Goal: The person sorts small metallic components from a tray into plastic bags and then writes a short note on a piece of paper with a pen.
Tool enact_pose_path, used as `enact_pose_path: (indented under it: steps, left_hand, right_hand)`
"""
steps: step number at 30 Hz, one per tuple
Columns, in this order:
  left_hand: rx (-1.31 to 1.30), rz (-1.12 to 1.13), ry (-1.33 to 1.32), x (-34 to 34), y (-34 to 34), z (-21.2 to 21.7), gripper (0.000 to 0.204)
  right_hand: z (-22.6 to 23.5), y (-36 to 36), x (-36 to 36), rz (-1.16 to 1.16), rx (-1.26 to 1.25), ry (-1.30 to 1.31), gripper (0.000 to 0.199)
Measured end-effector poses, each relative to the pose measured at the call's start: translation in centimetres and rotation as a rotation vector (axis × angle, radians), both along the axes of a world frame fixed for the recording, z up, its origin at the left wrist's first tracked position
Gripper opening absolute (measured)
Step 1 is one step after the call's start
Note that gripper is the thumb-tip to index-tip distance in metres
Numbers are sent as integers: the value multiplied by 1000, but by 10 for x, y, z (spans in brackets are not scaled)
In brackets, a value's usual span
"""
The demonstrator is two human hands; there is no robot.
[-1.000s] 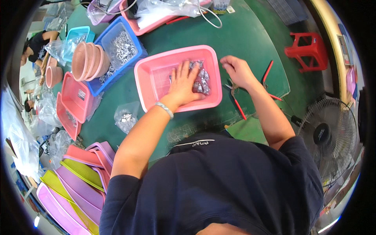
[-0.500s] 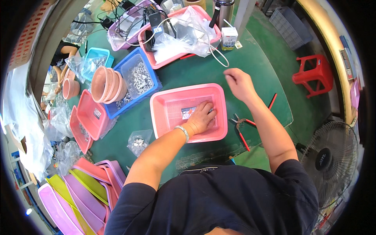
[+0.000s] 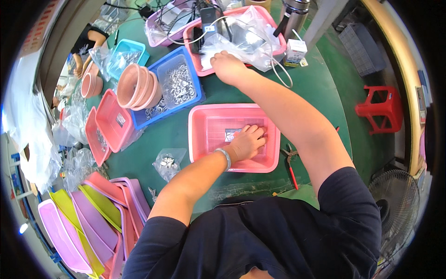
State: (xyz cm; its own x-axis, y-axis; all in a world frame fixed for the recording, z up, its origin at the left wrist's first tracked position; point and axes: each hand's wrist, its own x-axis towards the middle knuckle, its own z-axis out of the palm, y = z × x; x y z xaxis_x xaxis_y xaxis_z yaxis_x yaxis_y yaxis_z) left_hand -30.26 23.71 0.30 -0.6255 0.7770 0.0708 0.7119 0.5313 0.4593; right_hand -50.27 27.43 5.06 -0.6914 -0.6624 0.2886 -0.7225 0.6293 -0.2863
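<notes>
We can read no text: label [image 3: 230,135] in pink basket [image 3: 197,139], sticker [image 3: 121,120] on pink tray [image 3: 108,110], print on white carton [image 3: 296,52] all too small.

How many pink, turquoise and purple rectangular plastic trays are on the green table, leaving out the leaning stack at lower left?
Pink rectangular plastic trays: 4 (near tray with the left hand inside, far tray, labelled tray at left, neighbouring tray)
Turquoise rectangular plastic tray: 1
Purple rectangular plastic tray: 1
Total: 6
</notes>
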Motion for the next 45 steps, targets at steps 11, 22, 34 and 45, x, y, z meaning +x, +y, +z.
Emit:
enact_pose_path:
  steps: [11, 22, 34, 45]
  left_hand:
    - [263, 549, -101, 22, -31, 47, 36]
    - [348, 711, -158, 62, -47, 87, 29]
    - [942, 1130, -742, 52, -73, 96, 31]
    - [1401, 904, -1183, 20, -108, 152, 40]
  right_hand:
    - [24, -19, -41, -12, 254, -382, 20]
    - [15, -42, -43, 35, 374, -73, 21]
    - [66, 28, 2, 245, -655, -221, 5]
    - [96, 74, 172, 494, -610, -363, 19]
